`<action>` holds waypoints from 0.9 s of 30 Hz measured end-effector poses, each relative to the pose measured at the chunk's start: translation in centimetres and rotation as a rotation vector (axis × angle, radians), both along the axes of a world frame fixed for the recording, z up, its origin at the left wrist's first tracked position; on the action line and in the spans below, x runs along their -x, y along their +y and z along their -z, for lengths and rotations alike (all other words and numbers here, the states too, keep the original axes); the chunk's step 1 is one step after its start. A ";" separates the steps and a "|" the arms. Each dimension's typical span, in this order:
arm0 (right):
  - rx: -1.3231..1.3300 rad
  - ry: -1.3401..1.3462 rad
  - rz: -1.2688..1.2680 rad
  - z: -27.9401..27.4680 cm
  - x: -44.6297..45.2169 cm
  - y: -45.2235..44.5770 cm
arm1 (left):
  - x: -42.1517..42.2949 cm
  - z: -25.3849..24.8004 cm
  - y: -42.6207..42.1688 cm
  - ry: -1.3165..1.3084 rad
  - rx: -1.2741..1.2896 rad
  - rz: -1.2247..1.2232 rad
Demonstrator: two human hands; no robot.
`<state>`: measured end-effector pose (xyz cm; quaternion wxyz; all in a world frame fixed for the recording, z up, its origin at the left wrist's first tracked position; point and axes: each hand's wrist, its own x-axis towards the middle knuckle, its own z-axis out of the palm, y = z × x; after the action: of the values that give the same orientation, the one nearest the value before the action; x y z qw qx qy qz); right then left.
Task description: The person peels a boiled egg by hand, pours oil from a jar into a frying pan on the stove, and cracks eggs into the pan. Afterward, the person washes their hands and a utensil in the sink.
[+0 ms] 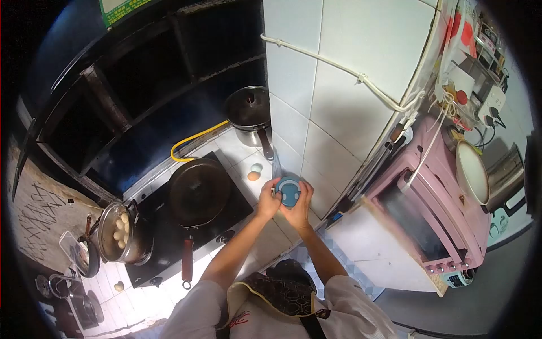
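"Where's the teal container (290,193)?"

"Before the tiled wall (293,135) — near two eggs (254,175), right of the black stove (164,238)."

"And held?"

"Yes — left hand (269,199) and right hand (299,209) both clasp it."

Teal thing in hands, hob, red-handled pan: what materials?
Teal thing: likely plastic, smooth, evenly coloured, moulded-looking. Hob: probably glass-topped, judging by its flat, smooth black surface. Pan: likely metal, dark and dull; red handle could be wood or plastic.
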<state>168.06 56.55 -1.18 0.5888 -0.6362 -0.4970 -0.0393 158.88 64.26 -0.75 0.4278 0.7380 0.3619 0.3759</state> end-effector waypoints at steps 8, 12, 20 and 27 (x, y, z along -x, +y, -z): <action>0.139 -0.053 0.058 -0.7 0.5 0.4 | -0.9 1.2 1.0 -0.092 0.140 -0.095; 0.225 -0.115 0.181 -0.4 1.3 0.3 | -1.3 2.0 1.6 -0.049 0.109 -0.161; 0.380 0.011 0.298 -1.3 3.9 -0.6 | -1.5 -1.6 -0.3 0.090 0.141 -0.427; 0.396 0.083 0.053 -1.3 7.2 -4.7 | -0.4 2.9 0.3 -0.255 0.269 -0.359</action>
<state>160.84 51.82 0.11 0.4708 -0.7537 -0.4532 0.0701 159.24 64.57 -3.65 0.4907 0.5451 0.4770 0.4844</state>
